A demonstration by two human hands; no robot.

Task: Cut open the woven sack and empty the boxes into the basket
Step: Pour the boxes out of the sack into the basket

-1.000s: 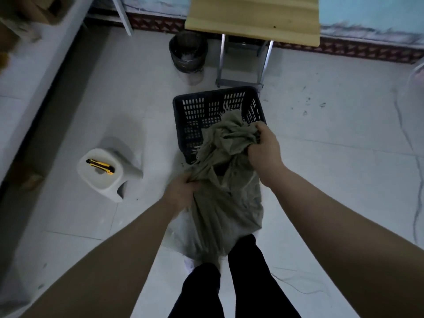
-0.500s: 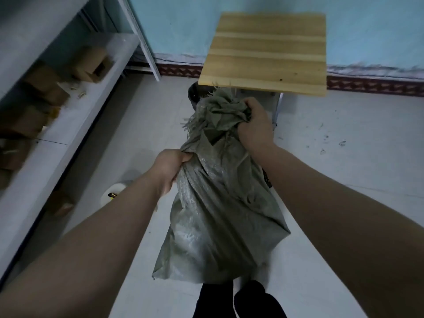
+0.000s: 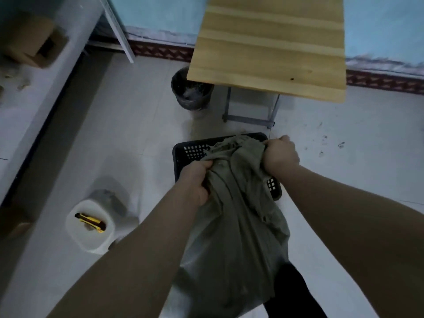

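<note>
So the left hand [image 3: 195,182] has its fingers curled tight into a fistful of the woven sack [image 3: 234,226], and the right hand [image 3: 281,153] fists the bunched top. Both arms reach forward, the sack hanging over the black basket [image 3: 181,154] on the floor.

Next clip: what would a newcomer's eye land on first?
The left hand and right hand grip the bunched top of a grey-green sack at centre, a black basket just behind it. At lower left a yellow knife lies on a white stool; a wooden table stands at the top.
</note>
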